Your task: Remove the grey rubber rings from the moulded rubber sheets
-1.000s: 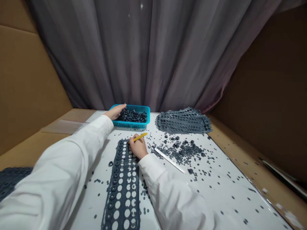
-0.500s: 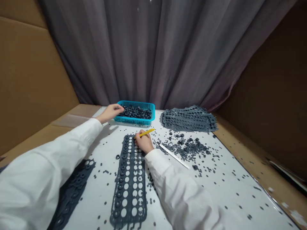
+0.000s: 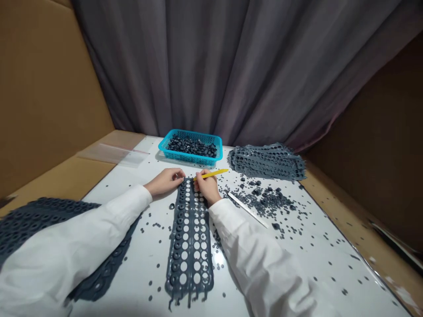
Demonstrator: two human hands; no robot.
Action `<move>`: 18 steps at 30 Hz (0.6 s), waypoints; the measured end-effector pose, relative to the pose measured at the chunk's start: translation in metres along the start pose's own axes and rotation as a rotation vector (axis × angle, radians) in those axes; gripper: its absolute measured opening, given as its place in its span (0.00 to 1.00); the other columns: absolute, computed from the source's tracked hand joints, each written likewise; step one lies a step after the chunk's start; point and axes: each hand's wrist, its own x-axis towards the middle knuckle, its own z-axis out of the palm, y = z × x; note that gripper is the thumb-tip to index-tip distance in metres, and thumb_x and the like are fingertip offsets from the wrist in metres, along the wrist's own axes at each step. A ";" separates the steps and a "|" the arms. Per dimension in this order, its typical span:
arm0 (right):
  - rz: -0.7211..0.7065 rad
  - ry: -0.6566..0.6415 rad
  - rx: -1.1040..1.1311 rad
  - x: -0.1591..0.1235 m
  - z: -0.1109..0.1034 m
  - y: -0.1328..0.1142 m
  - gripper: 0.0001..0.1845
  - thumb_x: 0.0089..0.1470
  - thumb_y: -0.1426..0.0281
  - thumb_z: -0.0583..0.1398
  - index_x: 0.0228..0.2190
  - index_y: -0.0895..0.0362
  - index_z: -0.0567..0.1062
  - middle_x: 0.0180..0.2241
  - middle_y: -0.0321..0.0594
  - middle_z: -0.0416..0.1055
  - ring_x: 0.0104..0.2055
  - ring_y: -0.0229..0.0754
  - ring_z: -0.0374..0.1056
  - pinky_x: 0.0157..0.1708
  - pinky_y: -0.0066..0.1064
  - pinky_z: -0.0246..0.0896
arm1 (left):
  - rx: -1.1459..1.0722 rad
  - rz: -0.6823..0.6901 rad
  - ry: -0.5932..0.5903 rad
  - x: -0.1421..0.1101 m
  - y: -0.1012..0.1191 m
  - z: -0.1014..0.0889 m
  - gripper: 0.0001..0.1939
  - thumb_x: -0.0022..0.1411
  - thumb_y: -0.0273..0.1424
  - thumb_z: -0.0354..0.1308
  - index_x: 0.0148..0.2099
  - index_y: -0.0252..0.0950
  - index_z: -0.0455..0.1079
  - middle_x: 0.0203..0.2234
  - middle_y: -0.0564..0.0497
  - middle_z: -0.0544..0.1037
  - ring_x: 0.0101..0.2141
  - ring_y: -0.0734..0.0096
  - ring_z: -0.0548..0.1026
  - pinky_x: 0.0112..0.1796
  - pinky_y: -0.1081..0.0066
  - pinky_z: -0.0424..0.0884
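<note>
A dark grey rubber sheet (image 3: 191, 246) with rows of round holes lies lengthwise in front of me; rings remain in its left column. My left hand (image 3: 168, 179) is at the sheet's far left corner, its fingertips brought together; whether a small piece is between them cannot be made out. Beside it, my right hand (image 3: 207, 185) grips a yellow pen-like tool (image 3: 214, 174) over the far end of the sheet. Beyond both hands stands a blue plastic basket (image 3: 191, 157) holding many small dark rubber pieces (image 3: 191, 145).
Punched sheets (image 3: 267, 162) are piled at the back right. Small dark scraps (image 3: 267, 200) and a thin silver blade-like tool (image 3: 247, 210) lie right of my hand. More ringed sheets (image 3: 49, 211) sit under my left arm. A clear plastic bag (image 3: 114, 153) lies back left.
My left hand has come from the basket's left edge to the far end of the sheet, beside my right hand. The right hand still grips the yellow tool. The view has shifted slightly.
</note>
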 end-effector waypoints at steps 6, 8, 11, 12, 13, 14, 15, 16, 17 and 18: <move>-0.041 -0.044 -0.061 0.006 0.005 -0.008 0.09 0.50 0.68 0.51 0.20 0.54 0.59 0.14 0.29 0.64 0.15 0.34 0.61 0.21 0.25 0.58 | 0.029 0.051 0.008 -0.001 -0.005 0.008 0.11 0.56 0.28 0.52 0.40 0.35 0.72 0.31 0.49 0.71 0.31 0.68 0.68 0.35 0.70 0.64; -0.050 -0.035 -0.093 0.006 0.006 -0.010 0.10 0.49 0.69 0.52 0.19 0.54 0.59 0.13 0.29 0.63 0.16 0.35 0.61 0.23 0.26 0.57 | 0.040 0.065 -0.002 -0.001 -0.006 0.007 0.11 0.56 0.28 0.52 0.40 0.36 0.72 0.31 0.49 0.71 0.32 0.68 0.69 0.35 0.70 0.64; -0.074 -0.036 -0.090 0.004 0.005 -0.011 0.10 0.49 0.68 0.52 0.19 0.54 0.58 0.14 0.29 0.63 0.17 0.35 0.61 0.24 0.26 0.57 | 0.080 0.096 -0.023 0.000 -0.006 0.004 0.12 0.56 0.29 0.52 0.42 0.36 0.72 0.32 0.49 0.71 0.34 0.67 0.70 0.36 0.70 0.64; -0.078 -0.044 -0.077 0.003 0.005 -0.011 0.10 0.50 0.68 0.52 0.19 0.54 0.58 0.14 0.29 0.63 0.16 0.35 0.61 0.23 0.26 0.57 | 0.093 0.103 -0.030 0.000 -0.006 0.003 0.12 0.56 0.29 0.52 0.42 0.36 0.72 0.33 0.48 0.71 0.35 0.66 0.70 0.37 0.69 0.65; -0.080 -0.051 -0.063 0.003 0.004 -0.011 0.10 0.50 0.68 0.51 0.19 0.54 0.58 0.14 0.29 0.63 0.16 0.34 0.61 0.23 0.26 0.57 | 0.106 0.106 -0.035 0.000 -0.005 0.003 0.12 0.57 0.29 0.52 0.43 0.36 0.72 0.33 0.48 0.71 0.36 0.65 0.70 0.38 0.69 0.65; -0.077 -0.056 -0.051 0.003 0.004 -0.010 0.10 0.51 0.67 0.51 0.20 0.54 0.58 0.14 0.29 0.63 0.16 0.34 0.61 0.23 0.26 0.57 | 0.118 0.106 -0.039 0.000 -0.005 0.002 0.12 0.57 0.29 0.52 0.43 0.36 0.72 0.33 0.48 0.71 0.37 0.65 0.70 0.38 0.69 0.65; -0.072 -0.058 -0.046 0.003 0.003 -0.010 0.11 0.51 0.67 0.51 0.20 0.54 0.58 0.14 0.29 0.63 0.16 0.35 0.61 0.23 0.26 0.57 | 0.133 0.105 -0.041 0.000 -0.005 0.002 0.12 0.57 0.29 0.52 0.43 0.37 0.72 0.34 0.48 0.71 0.37 0.64 0.70 0.39 0.68 0.65; -0.066 -0.055 -0.047 0.003 0.003 -0.010 0.11 0.51 0.67 0.51 0.20 0.54 0.58 0.14 0.29 0.63 0.16 0.35 0.61 0.23 0.26 0.58 | 0.148 0.103 -0.044 0.000 -0.005 0.002 0.12 0.57 0.30 0.52 0.43 0.37 0.72 0.34 0.48 0.71 0.38 0.63 0.70 0.40 0.68 0.65; -0.063 -0.051 -0.053 0.002 0.003 -0.010 0.11 0.51 0.67 0.51 0.20 0.54 0.58 0.14 0.29 0.63 0.16 0.35 0.61 0.24 0.26 0.58 | 0.163 0.101 -0.045 0.000 -0.005 0.003 0.12 0.57 0.30 0.52 0.43 0.37 0.72 0.34 0.48 0.71 0.39 0.63 0.70 0.40 0.67 0.65; -0.061 -0.047 -0.061 0.002 0.003 -0.010 0.11 0.51 0.67 0.51 0.20 0.54 0.58 0.14 0.29 0.63 0.17 0.35 0.61 0.24 0.26 0.58 | 0.174 0.099 -0.046 0.000 -0.005 0.003 0.12 0.58 0.30 0.52 0.43 0.37 0.72 0.34 0.48 0.71 0.39 0.63 0.70 0.40 0.67 0.65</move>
